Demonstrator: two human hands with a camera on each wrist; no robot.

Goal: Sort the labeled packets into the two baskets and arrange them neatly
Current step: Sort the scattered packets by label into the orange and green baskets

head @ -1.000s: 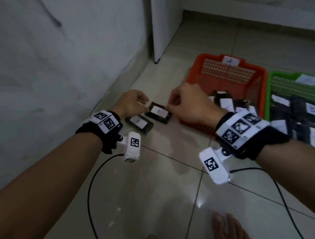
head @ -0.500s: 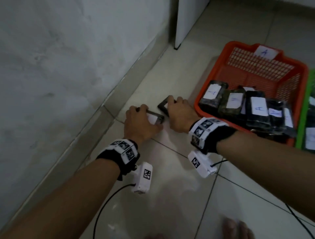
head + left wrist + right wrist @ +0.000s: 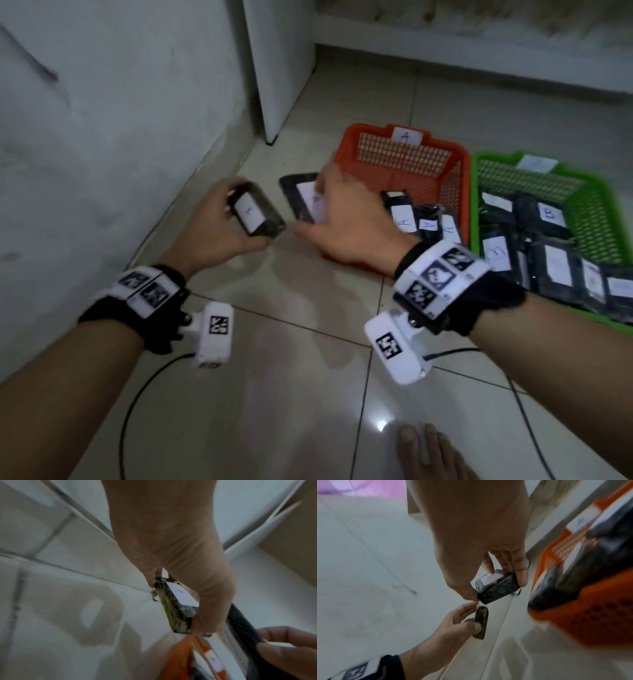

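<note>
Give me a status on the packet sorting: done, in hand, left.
Done: labeled packets already lie in the orange basket tagged A and in the green basket. In hand: the left hand grips one packet, the right hand grips another packet, both off the floor. Left: dropping these two in and straightening the packets, which overlap unevenly. No other loose packets are in view.

Glossy tiled floor (image 3: 301, 342), plastic baskets (image 3: 459, 178)

Looks like someone's home, down on the floor in a room corner: glossy beige floor tiles (image 3: 301, 359), a scuffed painted wall (image 3: 102, 120), a white cabinet (image 3: 277, 68) and a bare foot (image 3: 428, 452).
</note>
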